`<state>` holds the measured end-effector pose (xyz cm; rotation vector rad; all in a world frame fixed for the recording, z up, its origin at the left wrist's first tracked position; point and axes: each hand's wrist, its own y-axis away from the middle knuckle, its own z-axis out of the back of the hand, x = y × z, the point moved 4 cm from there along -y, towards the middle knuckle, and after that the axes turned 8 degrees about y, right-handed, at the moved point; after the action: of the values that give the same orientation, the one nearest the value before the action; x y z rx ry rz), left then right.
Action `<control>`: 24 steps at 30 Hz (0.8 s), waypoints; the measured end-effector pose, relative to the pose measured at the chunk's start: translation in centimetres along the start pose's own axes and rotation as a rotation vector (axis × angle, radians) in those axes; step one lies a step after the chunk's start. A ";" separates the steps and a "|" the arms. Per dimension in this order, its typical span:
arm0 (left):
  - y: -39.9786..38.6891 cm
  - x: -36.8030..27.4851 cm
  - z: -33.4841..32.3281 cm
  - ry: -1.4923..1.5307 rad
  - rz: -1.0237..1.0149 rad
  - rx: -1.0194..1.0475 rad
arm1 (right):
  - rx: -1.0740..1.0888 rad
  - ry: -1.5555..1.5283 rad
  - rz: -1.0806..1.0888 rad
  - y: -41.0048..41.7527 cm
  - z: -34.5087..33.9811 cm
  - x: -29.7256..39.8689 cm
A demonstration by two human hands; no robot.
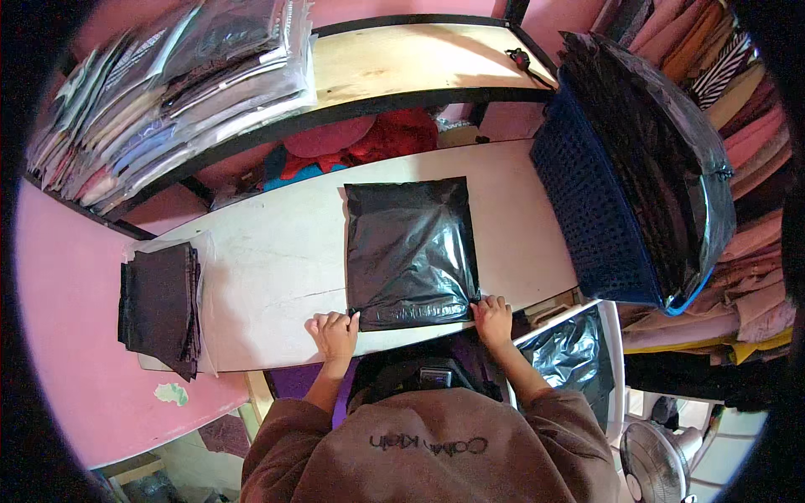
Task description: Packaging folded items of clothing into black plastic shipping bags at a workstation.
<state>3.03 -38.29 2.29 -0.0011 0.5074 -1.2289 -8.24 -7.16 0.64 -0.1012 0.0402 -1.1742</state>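
A black plastic mailer bag lies flat on the white table, its shiny surface creased towards the lower right. At its near left corner, my left hand pinches the plastic between thumb and fingers. The near right corner is gripped by my right hand. What the bag may hold is hidden. Left of it on the same table rests a stack of folded black pieces on clear plastic.
Clear-bagged folded clothes fill the shelf's left part; a small dark corded item lies on its right. A blue basket of black plastic packages stands at the table's right. Hanging garments and a fan are further right.
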 end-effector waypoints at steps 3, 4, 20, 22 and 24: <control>0.2 0.2 -0.4 -0.007 0.033 0.007 | -0.089 0.077 0.026 0.1 1.3 0.9; 0.3 0.3 -0.5 -0.002 0.045 0.006 | -0.047 -0.072 0.253 0.1 1.4 1.9; 1.2 -1.8 -1.5 0.202 -0.506 0.417 | 0.206 -0.304 0.806 0.2 0.1 4.5; 0.4 -0.8 -0.8 0.161 -0.523 0.351 | 0.195 -0.306 0.719 0.1 0.3 2.8; -0.1 0.2 -0.7 0.186 -0.548 0.360 | 0.179 -0.305 0.681 0.2 0.2 1.6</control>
<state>2.74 -38.30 1.59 0.2986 0.4528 -1.8580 -7.38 -8.53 0.85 -0.0972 -0.2810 -0.4699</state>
